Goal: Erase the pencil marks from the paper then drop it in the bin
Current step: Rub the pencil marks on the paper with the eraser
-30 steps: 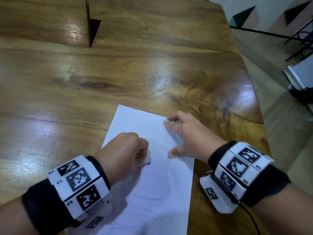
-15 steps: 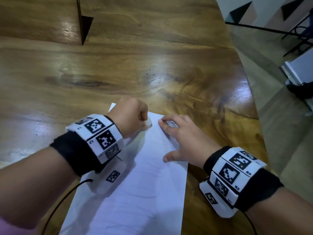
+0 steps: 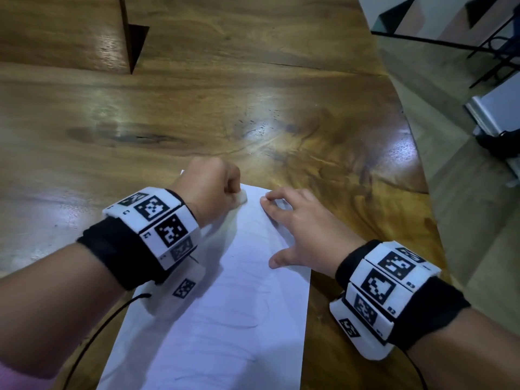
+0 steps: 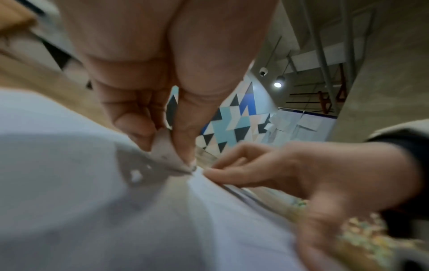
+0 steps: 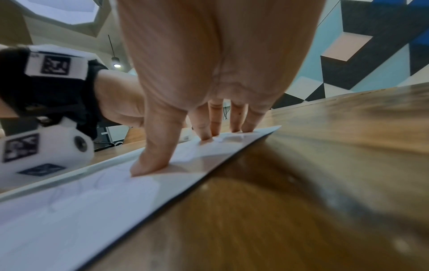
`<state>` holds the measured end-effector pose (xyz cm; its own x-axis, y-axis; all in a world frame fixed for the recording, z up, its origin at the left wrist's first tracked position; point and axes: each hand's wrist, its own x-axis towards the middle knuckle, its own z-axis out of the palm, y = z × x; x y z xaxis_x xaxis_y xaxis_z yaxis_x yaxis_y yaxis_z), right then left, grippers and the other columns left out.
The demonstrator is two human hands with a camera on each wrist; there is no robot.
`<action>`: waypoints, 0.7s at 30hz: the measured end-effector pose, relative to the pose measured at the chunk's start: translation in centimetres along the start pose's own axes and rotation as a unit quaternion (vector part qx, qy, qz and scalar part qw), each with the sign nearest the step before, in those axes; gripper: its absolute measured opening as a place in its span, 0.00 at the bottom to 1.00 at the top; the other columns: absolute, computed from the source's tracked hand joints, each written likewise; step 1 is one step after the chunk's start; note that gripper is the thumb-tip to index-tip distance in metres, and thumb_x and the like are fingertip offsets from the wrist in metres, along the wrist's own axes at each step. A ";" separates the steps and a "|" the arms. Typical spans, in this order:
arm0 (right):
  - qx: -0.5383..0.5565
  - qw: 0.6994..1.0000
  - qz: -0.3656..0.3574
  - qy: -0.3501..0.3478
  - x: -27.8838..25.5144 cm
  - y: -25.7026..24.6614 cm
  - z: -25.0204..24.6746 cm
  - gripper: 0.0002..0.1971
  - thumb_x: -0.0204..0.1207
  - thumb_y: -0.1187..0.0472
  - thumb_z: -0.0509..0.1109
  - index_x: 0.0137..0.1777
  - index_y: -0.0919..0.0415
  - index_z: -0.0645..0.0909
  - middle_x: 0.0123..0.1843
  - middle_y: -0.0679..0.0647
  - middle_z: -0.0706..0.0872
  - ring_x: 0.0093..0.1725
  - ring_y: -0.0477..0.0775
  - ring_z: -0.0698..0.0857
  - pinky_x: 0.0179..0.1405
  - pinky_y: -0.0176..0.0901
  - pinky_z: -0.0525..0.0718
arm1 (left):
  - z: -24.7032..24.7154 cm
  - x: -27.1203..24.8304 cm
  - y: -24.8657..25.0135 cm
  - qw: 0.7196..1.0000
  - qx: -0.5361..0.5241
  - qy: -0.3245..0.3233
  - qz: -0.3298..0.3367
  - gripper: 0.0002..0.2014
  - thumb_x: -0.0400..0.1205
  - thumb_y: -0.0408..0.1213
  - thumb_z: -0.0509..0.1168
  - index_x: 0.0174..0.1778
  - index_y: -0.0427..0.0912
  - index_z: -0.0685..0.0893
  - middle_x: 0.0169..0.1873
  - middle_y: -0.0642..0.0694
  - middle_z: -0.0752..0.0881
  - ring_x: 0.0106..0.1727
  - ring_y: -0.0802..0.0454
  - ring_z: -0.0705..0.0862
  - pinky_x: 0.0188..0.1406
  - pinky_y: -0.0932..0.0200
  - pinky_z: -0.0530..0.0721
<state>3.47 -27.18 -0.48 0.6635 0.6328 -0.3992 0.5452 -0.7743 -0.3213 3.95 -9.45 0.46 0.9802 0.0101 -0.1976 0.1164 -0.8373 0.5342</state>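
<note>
A white sheet of paper [image 3: 225,313] with faint pencil lines lies on the wooden table [image 3: 253,108] near its front edge. My left hand [image 3: 213,187] is curled in a fist around a small white eraser [image 3: 241,197], whose tip touches the paper near its far edge. In the left wrist view the eraser [image 4: 166,152] sits pinched between thumb and fingers. My right hand [image 3: 298,229] lies spread on the sheet's right side. Its fingertips [image 5: 205,136] and thumb press the paper [image 5: 69,210] flat. No bin is in view.
The table's right edge curves away beside my right wrist, with floor beyond. A dark triangular gap [image 3: 135,43] cuts into the tabletop at the far left. A white and black object [image 3: 495,122] stands on the floor at the right. A cable [image 3: 92,339] runs from my left wristband.
My left hand carried the eraser from the middle of the sheet up to its far edge. The right hand stayed pressed on the paper.
</note>
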 end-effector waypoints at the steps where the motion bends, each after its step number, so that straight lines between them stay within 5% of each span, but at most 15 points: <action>1: 0.001 1.000 0.000 0.000 0.0 0.0 0.0 0.50 0.65 0.42 0.76 0.83 0.51 0.52 0.77 0.40 0.54 0.73 0.44 0.52 0.75 0.40 0.63 | 0.2 -0.3 0.1 1.000 -0.002 -0.025 0.010 0.05 0.70 0.36 0.73 0.31 0.42 0.84 0.22 0.56 0.76 0.29 0.53 0.76 0.34 0.63 0.75; 3: 0.005 1.000 0.001 0.001 0.0 0.0 0.1 0.50 0.65 0.42 0.76 0.83 0.51 0.52 0.77 0.40 0.55 0.73 0.44 0.52 0.75 0.40 0.62 | 0.4 -0.7 0.3 0.999 -0.001 -0.050 0.015 0.04 0.70 0.36 0.72 0.32 0.42 0.85 0.22 0.56 0.76 0.30 0.53 0.76 0.31 0.69 0.72; 8: -0.001 1.000 0.001 0.000 0.0 0.0 0.1 0.50 0.66 0.42 0.76 0.83 0.51 0.51 0.77 0.41 0.55 0.73 0.46 0.54 0.74 0.39 0.61 | 0.4 -0.1 0.3 1.000 0.008 0.018 -0.021 0.04 0.70 0.34 0.72 0.31 0.41 0.83 0.24 0.54 0.74 0.39 0.47 0.77 0.38 0.60 0.75; 13: -0.006 1.000 0.003 -0.002 -0.1 -0.1 0.0 0.50 0.67 0.42 0.75 0.83 0.51 0.50 0.77 0.42 0.55 0.73 0.46 0.54 0.74 0.39 0.60 | 0.4 -0.7 1.0 0.999 0.025 -0.042 0.018 0.03 0.72 0.35 0.71 0.37 0.39 0.85 0.24 0.54 0.75 0.38 0.50 0.77 0.26 0.77 0.67; 17: -0.003 1.000 0.003 -0.006 -0.1 -0.1 0.0 0.50 0.67 0.42 0.75 0.83 0.52 0.51 0.78 0.42 0.55 0.74 0.46 0.54 0.75 0.40 0.61 | -0.4 0.5 0.7 0.999 0.017 0.013 -0.024 0.05 0.72 0.36 0.72 0.38 0.39 0.85 0.30 0.47 0.80 0.41 0.47 0.77 0.39 0.61 0.72; 21: 0.000 1.000 0.005 -0.005 -0.1 0.0 0.0 0.50 0.66 0.42 0.76 0.83 0.51 0.50 0.77 0.42 0.55 0.73 0.46 0.54 0.74 0.40 0.63 | 0.1 -0.6 0.5 0.998 0.007 -0.063 0.005 0.08 0.70 0.35 0.73 0.28 0.45 0.81 0.23 0.55 0.76 0.31 0.52 0.76 0.30 0.68 0.73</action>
<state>3.41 -27.19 -0.45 0.6630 0.6254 -0.4114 0.5391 -0.7802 -0.3171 3.44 -9.88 0.76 0.9533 -0.0654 -0.2947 0.1043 -0.8447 0.5250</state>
